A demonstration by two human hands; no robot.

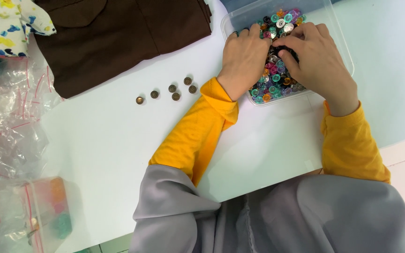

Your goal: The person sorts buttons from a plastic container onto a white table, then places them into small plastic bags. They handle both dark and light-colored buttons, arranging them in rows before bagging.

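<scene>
Both my hands dig in the clear tub (338,33) of colourful snap buttons (277,79). My left hand (242,58) has its fingers curled in, and my right hand (317,58) pinches some buttons. Six bronze buttons (172,91) sit apart on the desk (108,154), so they don't get mixed in.

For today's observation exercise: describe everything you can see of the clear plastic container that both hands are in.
The clear plastic container is a shallow, rectangular tub with rounded corners and no lid on it. It sits flat on the pale table, near its far right part. It holds many small round snap buttons in teal, pink, orange, purple and silver. The left hand and right hand both reach into it, fingers among the buttons.
</scene>
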